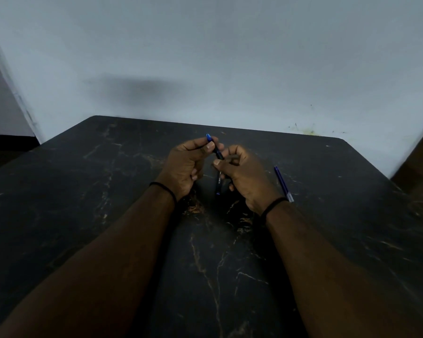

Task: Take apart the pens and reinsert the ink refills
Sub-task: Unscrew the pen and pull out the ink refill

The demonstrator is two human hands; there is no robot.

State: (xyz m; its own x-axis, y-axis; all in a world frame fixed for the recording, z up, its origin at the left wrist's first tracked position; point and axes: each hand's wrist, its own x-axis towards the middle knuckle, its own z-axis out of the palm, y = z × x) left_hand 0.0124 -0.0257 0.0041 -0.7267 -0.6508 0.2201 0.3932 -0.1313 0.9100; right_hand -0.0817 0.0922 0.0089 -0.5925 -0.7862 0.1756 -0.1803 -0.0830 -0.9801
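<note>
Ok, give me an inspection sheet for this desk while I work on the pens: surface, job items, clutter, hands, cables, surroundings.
Surface: dark table with pale marble-like veining; scuffed look.
Job's things: black pen with a blue end, held above the table; blue ink refill lying on the table to the right of the hands.
Clutter: nothing seen.
Hands: left hand pinches the pen's upper end; right hand grips its barrel. A black band on each wrist.
Cables: nothing seen.
Surroundings: pale wall behind the table, with small marks low on the right.
</note>
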